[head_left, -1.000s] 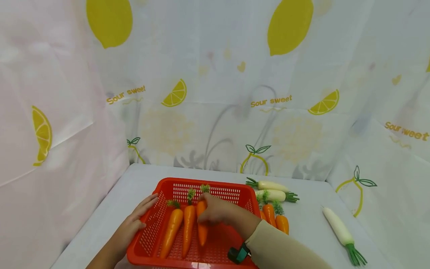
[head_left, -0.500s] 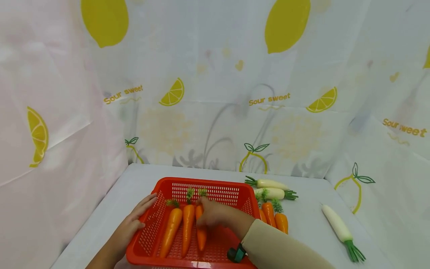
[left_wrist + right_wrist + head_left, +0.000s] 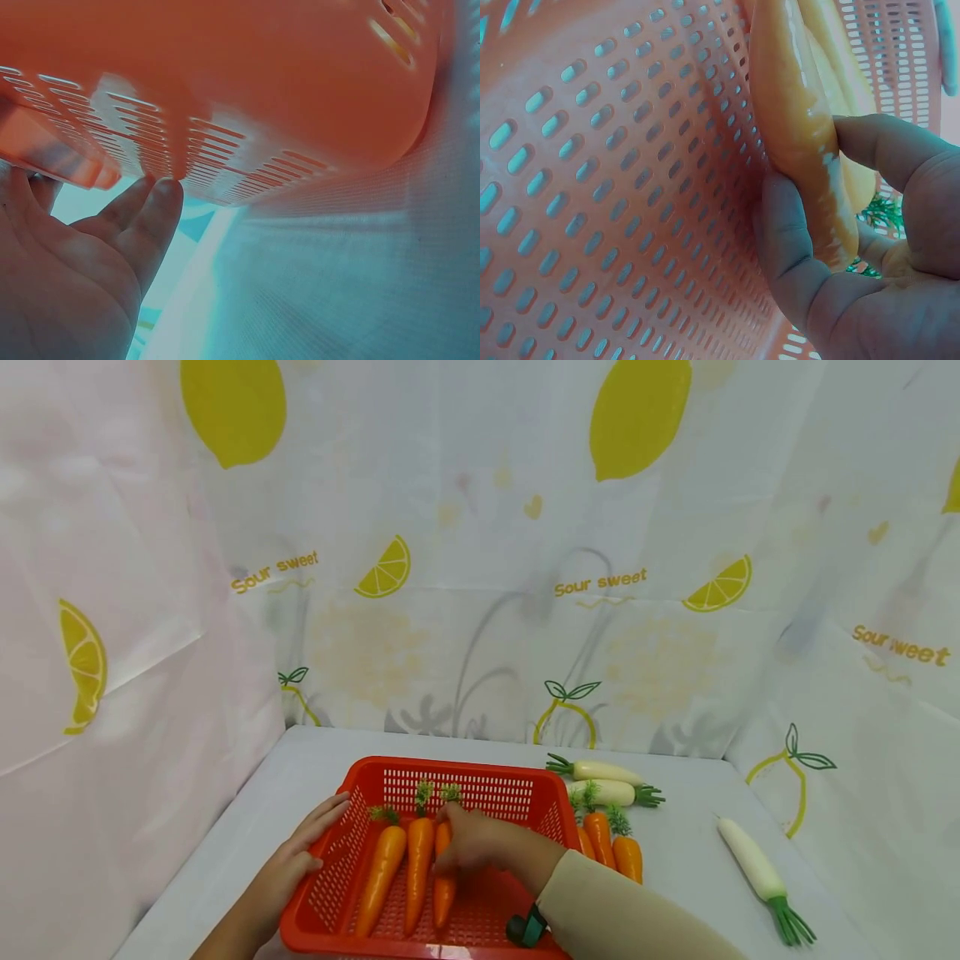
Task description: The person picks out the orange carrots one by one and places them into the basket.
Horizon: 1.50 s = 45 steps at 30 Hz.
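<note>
A red plastic basket [image 3: 450, 947] with perforated walls stands on the table. My left hand [image 3: 279, 881] rests against its left side, fingers extended along the rim and outer wall; in the left wrist view the fingertips touch the slotted wall. Inside the basket lie a carrot [image 3: 381, 881] at the left and another carrot [image 3: 418, 877] beside it, both with green tops. My right hand [image 3: 472, 839] grips a third carrot [image 3: 444, 902] to their right, near its leafy end. In the right wrist view thumb and fingers pinch this carrot [image 3: 799, 97] close to the basket's bottom.
Outside the basket's right side lie several more carrots [image 3: 628, 858], partly hidden by the basket and sleeve. Behind them are two white radishes [image 3: 603, 792]; another white radish [image 3: 753, 860] lies at the far right. Lemon-print cloth walls [image 3: 480, 610] surround the table.
My right hand has shifted the gripped carrot slightly left and towards me, closer alongside the other two. The left hand stays against the basket.
</note>
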Tool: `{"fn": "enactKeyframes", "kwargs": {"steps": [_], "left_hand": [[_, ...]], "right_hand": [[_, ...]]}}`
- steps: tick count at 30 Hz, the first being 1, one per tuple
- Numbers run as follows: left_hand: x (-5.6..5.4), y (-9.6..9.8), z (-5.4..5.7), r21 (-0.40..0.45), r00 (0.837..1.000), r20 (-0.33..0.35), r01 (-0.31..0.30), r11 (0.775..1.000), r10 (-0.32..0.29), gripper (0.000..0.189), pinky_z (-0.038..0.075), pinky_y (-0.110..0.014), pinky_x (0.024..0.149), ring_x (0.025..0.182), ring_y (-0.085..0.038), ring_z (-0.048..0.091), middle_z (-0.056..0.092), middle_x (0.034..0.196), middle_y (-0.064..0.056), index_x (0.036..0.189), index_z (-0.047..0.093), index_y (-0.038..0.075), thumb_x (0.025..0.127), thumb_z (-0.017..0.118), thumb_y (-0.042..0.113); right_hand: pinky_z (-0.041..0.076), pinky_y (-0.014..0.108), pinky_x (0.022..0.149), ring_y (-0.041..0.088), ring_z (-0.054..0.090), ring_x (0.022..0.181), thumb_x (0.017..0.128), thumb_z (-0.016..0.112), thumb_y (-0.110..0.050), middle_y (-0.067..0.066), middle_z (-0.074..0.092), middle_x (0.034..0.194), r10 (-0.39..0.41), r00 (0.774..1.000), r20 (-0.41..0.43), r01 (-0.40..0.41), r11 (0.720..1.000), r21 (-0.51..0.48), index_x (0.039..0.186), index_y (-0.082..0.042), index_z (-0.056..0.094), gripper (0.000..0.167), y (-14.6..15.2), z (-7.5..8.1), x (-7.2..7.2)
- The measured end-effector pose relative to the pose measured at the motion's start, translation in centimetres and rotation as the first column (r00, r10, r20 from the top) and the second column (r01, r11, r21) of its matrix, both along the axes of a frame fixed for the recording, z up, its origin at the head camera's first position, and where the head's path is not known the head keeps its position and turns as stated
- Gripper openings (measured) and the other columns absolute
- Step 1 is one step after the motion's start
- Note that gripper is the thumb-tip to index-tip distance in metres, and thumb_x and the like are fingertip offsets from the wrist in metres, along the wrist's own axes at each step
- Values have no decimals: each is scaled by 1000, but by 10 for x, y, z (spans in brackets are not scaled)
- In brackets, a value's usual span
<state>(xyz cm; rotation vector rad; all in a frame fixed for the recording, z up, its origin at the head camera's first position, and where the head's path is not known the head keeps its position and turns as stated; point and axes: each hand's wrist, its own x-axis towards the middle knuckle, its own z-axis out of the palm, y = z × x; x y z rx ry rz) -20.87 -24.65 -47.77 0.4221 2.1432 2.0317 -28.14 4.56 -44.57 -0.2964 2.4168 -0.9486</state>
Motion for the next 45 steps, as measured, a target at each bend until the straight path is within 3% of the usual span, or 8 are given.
{"fn": "enactKeyframes", "kwargs": {"steps": [6, 13, 23, 31, 38, 42, 45], "left_hand": [[1, -1, -1, -11, 999, -33, 9, 1000, -9, 78, 53, -26, 98, 138, 16, 30, 7, 176, -1, 166, 29, 10, 90, 32, -7], [2, -2, 0, 1, 1000, -23, 16, 1000, -16, 77, 54, -29, 97, 138, 13, 34, 5, 176, -1, 166, 28, 11, 91, 31, -7], [1, -3, 1, 23, 999, -18, 41, 999, -41, 77, 56, -35, 97, 138, 11, 39, 4, 176, -1, 166, 27, 11, 92, 30, -7], [-1, -2, 1, 19, 999, -10, 36, 999, -36, 77, 55, -35, 97, 138, 11, 38, 4, 176, -2, 166, 28, 11, 92, 31, -6], [-1, -2, 1, 21, 999, 0, 36, 999, -36, 76, 56, -35, 97, 138, 11, 38, 4, 176, 0, 166, 28, 13, 92, 31, -6], [-1, -1, 1, 36, 999, 10, 35, 999, -35, 76, 56, -38, 97, 137, 9, 41, 3, 176, 1, 167, 27, 13, 93, 31, -6], [-1, -1, 1, 44, 999, 25, 22, 999, -23, 76, 57, -40, 96, 136, 9, 42, 4, 175, 1, 166, 28, 13, 93, 31, -6]], "right_hand": [[50, 49, 89, 30, 51, 102, 82, 88, -18, 15, 52, 120, 39, 999, -17, -38, 999, 30, 132, -22, 55, 60, -2, 2, 0], [51, 46, 86, 30, 48, 106, 83, 85, -14, 15, 48, 126, 71, 997, 24, -71, 997, 23, 135, -21, 56, 60, -2, 7, 1], [55, 47, 87, 32, 46, 108, 83, 84, -10, 16, 45, 126, 54, 996, 66, -52, 998, -30, 133, -18, 56, 58, 0, 5, 1], [59, 44, 76, 29, 63, 90, 88, 82, -16, 14, 54, 115, 46, 994, 98, -39, 996, -75, 139, -17, 52, 58, 3, 11, 2], [58, 50, 85, 29, 62, 98, 87, 83, -19, 12, 57, 125, 32, 993, 116, -20, 994, -104, 151, -13, 43, 76, 7, 15, -1], [57, 53, 91, 30, 61, 103, 87, 82, -20, 12, 56, 131, 37, 990, 139, -23, 994, -107, 153, -15, 43, 76, 10, 18, -4], [58, 53, 91, 28, 61, 104, 87, 83, -20, 11, 56, 134, 35, 993, 113, -25, 995, -92, 152, -16, 46, 75, 12, 22, -4]]}}
